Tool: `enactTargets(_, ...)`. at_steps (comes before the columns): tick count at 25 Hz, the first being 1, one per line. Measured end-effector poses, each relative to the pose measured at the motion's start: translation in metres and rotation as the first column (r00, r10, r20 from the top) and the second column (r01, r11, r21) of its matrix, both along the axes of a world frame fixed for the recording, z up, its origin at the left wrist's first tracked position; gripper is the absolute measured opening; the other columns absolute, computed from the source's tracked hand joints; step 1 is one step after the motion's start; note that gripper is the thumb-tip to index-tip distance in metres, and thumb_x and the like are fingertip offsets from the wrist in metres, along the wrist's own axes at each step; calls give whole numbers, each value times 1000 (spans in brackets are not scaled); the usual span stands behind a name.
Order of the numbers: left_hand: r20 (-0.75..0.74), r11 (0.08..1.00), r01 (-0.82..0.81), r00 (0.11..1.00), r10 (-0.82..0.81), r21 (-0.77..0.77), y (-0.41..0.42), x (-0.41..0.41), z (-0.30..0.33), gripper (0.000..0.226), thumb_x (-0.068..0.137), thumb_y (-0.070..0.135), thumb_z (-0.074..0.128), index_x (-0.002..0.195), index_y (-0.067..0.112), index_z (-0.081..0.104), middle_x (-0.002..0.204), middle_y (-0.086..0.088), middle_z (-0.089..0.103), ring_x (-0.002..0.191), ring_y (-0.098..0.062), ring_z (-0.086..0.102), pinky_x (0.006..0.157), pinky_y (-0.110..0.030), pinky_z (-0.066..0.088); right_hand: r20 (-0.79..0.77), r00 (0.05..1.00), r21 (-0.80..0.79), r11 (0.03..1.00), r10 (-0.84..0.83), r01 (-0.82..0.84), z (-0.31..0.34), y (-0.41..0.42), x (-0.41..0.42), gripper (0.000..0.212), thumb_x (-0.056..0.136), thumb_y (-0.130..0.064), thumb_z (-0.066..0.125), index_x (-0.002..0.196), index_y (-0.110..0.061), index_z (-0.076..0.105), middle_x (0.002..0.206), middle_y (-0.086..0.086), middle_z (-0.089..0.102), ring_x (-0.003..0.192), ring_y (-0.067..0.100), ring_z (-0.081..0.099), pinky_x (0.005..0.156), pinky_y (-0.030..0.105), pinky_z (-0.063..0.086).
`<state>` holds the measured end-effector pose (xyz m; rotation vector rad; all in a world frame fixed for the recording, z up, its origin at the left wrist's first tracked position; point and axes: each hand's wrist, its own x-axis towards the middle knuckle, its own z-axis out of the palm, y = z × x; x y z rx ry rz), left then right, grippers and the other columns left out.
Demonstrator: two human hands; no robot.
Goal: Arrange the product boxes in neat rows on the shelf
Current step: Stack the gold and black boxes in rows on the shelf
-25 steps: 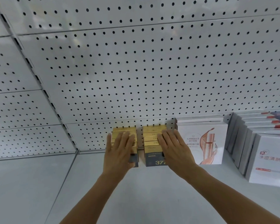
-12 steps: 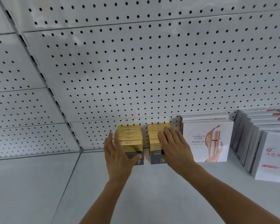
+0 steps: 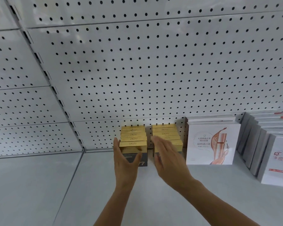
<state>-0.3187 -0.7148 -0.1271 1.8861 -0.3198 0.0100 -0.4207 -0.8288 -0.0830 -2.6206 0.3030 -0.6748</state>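
Observation:
Two rows of small gold-topped boxes with dark grey fronts stand on the white shelf [image 3: 39,185] against the pegboard. The left row [image 3: 133,138] has several boxes marked ZKZU. My left hand [image 3: 124,162] lies flat against that row's left side, fingers straight, thumb across the front box. The right row [image 3: 166,133] is partly hidden by my right hand [image 3: 168,159], which is held edge-on with straight fingers at the row's left side, in the gap between the rows.
Right of the gold rows stands a row of white MARUBI boxes [image 3: 211,144]. Farther right is a slanted row of white and grey boxes [image 3: 276,160]. The white pegboard [image 3: 153,70] backs the shelf. A shelf seam [image 3: 75,175] runs on the left.
Both hands have come off the box tops. The left hand moved to the left side of the left row. The right hand turned edge-on beside the right row.

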Motion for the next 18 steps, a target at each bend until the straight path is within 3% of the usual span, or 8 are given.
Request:
enactTargets(2,-8,998,59,998,-59,37,10,7,0,91,81,16,75,150,29,16,145,3,44,132,-16,44,105,-36,43,-31,999,244,969,36,-27,2,27,0,48,97,-20,48,143,-22,35,139,-5,49,123,9,49,103,26,44)
enactTargets(4,1,992,99,995,-100,80,16,13,-1,82,84,15,72,148,26,23,140,3,49,127,-17,49,102,-38,47,-89,996,345,939,22,10,-1,47,5,56,97,-17,49,147,-25,25,148,-9,37,131,8,41,105,19,34)
enactTargets(7,8,985,146,989,-147,94,21,16,-2,71,87,15,68,146,25,28,136,4,52,124,-15,52,99,-34,49,-109,994,491,869,-9,62,-3,58,17,61,95,-13,52,146,-27,23,150,-9,33,131,10,41,101,20,38)
enactTargets(11,13,978,184,982,-186,98,24,14,3,62,92,10,61,141,30,29,126,12,51,114,-6,48,79,-3,42,-225,972,625,754,-71,200,-13,46,23,51,93,-14,55,139,-22,33,139,-2,47,123,14,47,97,25,42)
enactTargets(14,-24,975,205,979,-203,85,23,15,8,58,95,2,53,143,24,30,123,10,49,110,-6,46,66,3,43,-239,971,716,678,12,168,-19,44,30,74,89,-7,59,147,-28,18,141,-6,40,127,13,41,92,20,37)
enactTargets(18,-38,981,188,982,-186,55,19,17,9,59,95,-1,49,144,25,29,125,10,48,112,-5,46,67,2,44,-210,978,790,592,13,161,-27,45,46,95,79,4,65,148,-33,11,145,-1,37,129,18,42,97,30,46)
